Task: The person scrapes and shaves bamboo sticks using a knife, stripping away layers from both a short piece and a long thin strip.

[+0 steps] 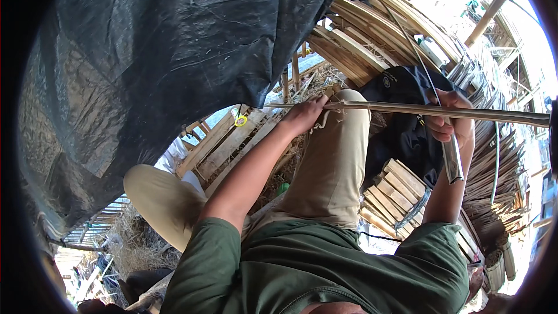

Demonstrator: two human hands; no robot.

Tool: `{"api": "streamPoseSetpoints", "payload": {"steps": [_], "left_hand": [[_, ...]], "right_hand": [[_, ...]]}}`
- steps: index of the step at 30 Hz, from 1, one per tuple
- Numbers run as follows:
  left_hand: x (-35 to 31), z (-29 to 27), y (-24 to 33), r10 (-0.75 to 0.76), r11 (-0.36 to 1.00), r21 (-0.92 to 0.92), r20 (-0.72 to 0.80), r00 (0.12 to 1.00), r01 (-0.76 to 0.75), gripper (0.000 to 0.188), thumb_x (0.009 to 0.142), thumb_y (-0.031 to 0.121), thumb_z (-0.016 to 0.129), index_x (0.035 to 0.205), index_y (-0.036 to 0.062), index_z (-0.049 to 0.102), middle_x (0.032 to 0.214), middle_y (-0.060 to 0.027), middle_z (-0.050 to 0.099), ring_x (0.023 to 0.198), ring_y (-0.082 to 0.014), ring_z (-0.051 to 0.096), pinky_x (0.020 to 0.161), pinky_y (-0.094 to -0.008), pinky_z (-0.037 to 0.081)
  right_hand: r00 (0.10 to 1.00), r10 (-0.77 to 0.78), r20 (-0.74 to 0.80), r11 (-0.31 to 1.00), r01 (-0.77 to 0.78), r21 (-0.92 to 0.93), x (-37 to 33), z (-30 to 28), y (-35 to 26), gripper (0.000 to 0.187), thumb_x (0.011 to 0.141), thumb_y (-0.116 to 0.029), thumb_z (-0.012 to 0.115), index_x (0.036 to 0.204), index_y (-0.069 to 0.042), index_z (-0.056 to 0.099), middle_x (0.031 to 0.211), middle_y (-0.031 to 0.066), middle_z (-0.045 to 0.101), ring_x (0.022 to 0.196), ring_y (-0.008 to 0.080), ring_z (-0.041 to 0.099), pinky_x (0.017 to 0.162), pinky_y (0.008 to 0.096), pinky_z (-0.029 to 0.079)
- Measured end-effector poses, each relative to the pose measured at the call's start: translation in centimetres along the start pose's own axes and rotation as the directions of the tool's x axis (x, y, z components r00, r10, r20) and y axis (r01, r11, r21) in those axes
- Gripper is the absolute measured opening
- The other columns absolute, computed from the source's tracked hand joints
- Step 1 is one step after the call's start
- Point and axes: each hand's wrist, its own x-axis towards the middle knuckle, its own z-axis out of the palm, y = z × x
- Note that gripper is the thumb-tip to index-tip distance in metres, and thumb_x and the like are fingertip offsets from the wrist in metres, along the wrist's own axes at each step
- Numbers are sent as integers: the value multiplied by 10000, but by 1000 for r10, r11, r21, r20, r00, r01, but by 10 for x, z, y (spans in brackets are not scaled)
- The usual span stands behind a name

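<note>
The left hand (306,116) was closed around a long, thin pole (407,108) near the pole's left end. The pole ran nearly level across the top of the raised knee (350,113) and out to the far right, passing over the right hand (459,128). That hand was gripping a long tool (453,163), whose shiny metal end pointed down toward the forearm while a thin shaft slanted up and away to the left. Whether the right fingers also touched the pole could not be told.

Beneath the pole, between the knee and the right arm, lay a black cloth (395,90). Nearer the body was a bundle of wooden slats (401,192) tied with bluish string, and beyond the cloth more long slats (360,35) were piled. A dark plastic sheet (174,40) hung at the left, with a small round yellow thing (240,121) just beside its lower edge.
</note>
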Motion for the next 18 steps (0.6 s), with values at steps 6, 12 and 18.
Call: {"api": "streamPoseSetpoints", "payload": {"steps": [6, 12, 18], "left_hand": [[12, -13, 29, 95, 995, 22, -134, 986, -93, 248, 879, -11, 450, 1121, 34, 427, 1097, -239, 583, 1051, -412, 582, 832, -483, 484], [58, -42, 101, 271, 961, 19, -273, 923, -276, 132, 927, 53, 454, 1055, 26, 438, 991, -204, 588, 951, -401, 598, 796, -472, 486], [95, -55, 150, 448, 892, 247, -356, 820, -379, 137, 958, 132, 460, 1021, 12, 443, 922, -160, 591, 908, -348, 621, 760, -447, 524]], "right_hand": [[890, -346, -298, 938, 334, -92, -5, 9, 14, 700, 942, -659, 365, 814, 2, 557, 562, 102, 495, 368, 111, 370, 311, 222, 322], [684, -607, -405, 790, 575, -211, -2, 18, 15, 905, 886, -765, 334, 1091, 96, 517, 931, 217, 645, 460, 83, 404, 387, 201, 344], [692, -654, -307, 757, 594, -273, 12, 30, -2, 640, 950, -553, 486, 1109, 64, 544, 1012, 209, 673, 461, 45, 414, 381, 182, 367]]}}
